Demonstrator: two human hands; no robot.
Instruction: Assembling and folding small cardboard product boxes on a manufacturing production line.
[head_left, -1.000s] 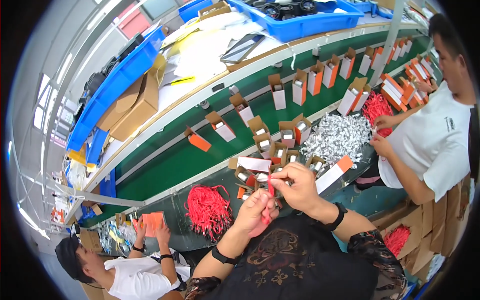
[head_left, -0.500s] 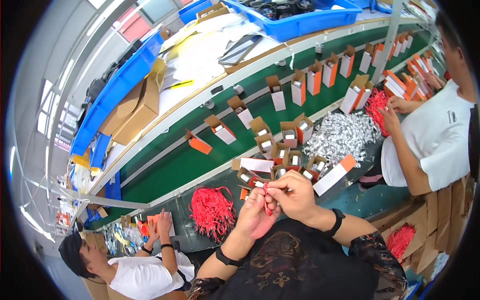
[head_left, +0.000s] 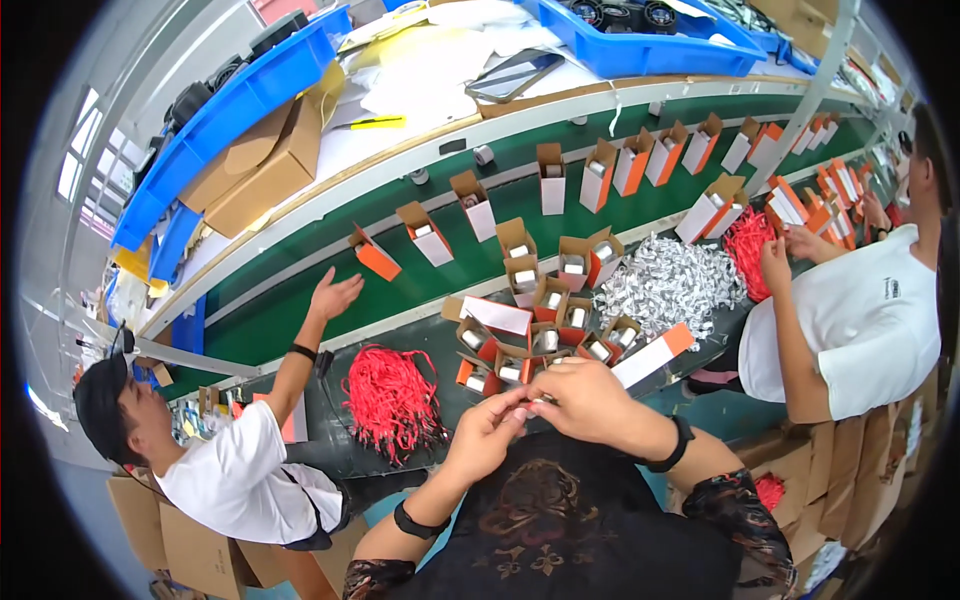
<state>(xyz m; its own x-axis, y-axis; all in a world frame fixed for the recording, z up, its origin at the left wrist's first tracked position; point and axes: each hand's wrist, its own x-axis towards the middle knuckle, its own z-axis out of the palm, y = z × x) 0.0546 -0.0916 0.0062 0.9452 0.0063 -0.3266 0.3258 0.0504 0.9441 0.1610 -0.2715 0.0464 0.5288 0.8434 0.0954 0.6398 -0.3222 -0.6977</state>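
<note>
My left hand [head_left: 484, 437] and my right hand [head_left: 585, 402] meet in front of my chest, fingertips pinched together. What they pinch is mostly hidden; only a small dark sliver shows between the fingers. Just beyond them stands a cluster of open orange-and-white cartons [head_left: 546, 340] with white cylindrical items inside. One long white box with an orange end [head_left: 655, 356] lies tilted beside my right hand. Left of my hands is a heap of red cords [head_left: 388, 405]. Farther right spreads a pile of small silver-and-white pieces [head_left: 660, 288].
A green conveyor belt [head_left: 330, 315] carries a row of open cartons [head_left: 551, 180]. Above it, a shelf holds blue trays [head_left: 640, 52] and a cardboard box [head_left: 262, 170]. One co-worker [head_left: 255, 450] reaches toward the belt at left; another [head_left: 850, 320] works at right.
The red cord and white piece seen between my fingers earlier no longer show. The left co-worker has reached out to the belt near an orange carton. My view has shifted slightly.
</note>
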